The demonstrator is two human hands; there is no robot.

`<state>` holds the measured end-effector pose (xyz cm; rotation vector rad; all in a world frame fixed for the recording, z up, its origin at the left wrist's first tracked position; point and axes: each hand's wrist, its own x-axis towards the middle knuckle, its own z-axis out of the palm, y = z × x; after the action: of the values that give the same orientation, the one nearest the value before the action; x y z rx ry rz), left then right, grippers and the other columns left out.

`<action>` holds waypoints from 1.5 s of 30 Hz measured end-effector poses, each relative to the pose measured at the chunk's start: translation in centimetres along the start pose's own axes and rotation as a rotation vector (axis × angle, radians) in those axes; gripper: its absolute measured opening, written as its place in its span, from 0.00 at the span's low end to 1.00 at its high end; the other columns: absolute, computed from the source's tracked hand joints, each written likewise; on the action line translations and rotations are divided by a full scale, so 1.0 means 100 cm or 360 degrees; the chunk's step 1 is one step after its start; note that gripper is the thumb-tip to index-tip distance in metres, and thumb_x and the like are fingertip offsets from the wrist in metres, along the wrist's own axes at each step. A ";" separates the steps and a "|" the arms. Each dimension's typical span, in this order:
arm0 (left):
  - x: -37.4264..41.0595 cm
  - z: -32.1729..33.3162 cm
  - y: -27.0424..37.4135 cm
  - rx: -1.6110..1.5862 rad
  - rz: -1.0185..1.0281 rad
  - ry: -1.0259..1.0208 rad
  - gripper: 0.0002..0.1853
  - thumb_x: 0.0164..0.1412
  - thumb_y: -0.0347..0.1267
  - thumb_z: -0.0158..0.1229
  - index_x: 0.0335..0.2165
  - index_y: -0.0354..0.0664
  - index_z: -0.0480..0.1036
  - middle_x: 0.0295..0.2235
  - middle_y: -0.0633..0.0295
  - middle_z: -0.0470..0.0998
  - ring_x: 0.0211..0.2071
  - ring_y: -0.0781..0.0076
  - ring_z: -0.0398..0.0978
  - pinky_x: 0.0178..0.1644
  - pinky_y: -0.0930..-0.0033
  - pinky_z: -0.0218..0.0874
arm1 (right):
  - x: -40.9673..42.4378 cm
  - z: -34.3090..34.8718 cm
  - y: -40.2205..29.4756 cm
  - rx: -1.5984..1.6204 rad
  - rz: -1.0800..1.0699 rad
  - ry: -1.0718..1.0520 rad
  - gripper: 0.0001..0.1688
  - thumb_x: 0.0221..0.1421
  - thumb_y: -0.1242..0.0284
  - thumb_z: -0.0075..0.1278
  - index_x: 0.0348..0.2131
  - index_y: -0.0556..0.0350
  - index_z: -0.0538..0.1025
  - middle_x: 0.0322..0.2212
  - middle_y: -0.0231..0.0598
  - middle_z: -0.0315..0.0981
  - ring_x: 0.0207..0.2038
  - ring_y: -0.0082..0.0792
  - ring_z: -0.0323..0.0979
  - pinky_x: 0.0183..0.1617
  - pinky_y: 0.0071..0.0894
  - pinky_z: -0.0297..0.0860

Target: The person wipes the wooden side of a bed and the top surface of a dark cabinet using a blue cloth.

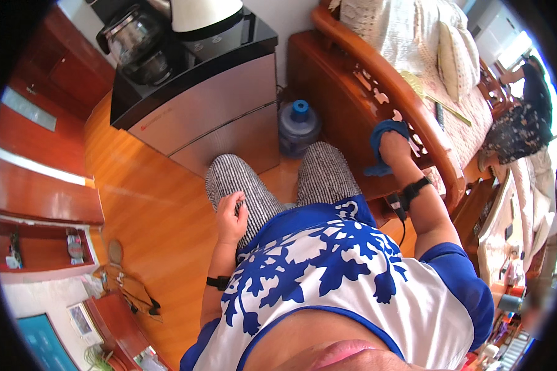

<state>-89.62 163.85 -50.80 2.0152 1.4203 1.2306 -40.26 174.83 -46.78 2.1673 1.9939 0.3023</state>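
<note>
My right hand [394, 146] is closed on a blue cloth [384, 169]. It presses the cloth against the carved openwork side of a wooden sofa [359, 116], below the curved armrest [411, 90]. Part of the cloth hangs below my fingers, and my palm hides the rest. My left hand [232, 218] rests by my thigh in striped trousers [246, 181], fingers loosely bent and holding nothing. Both wrists carry black bands.
A tea cabinet [218, 111] bears a glass kettle [137, 41]. Beside it stands a blue-capped water jug [299, 127]. A fly swatter [445, 106] and a cushion [457, 60] lie on the sofa. A black cable plug [395, 204] hangs near my right forearm. Another person [522, 116] stands at far right.
</note>
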 end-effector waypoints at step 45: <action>-0.030 -0.026 -0.005 0.0072 -0.0090 0.0290 0.15 0.49 0.21 0.55 0.39 0.38 0.73 0.32 0.58 0.76 0.35 0.59 0.73 0.41 0.64 0.64 | 0.051 -0.227 -0.227 0.0994 -0.0804 0.0970 0.18 0.48 0.70 0.50 0.39 0.59 0.67 0.34 0.54 0.73 0.32 0.56 0.75 0.36 0.51 0.73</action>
<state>-92.35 160.98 -51.07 1.9188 1.5912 1.3993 -67.74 181.68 -30.85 1.8785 3.2562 0.3151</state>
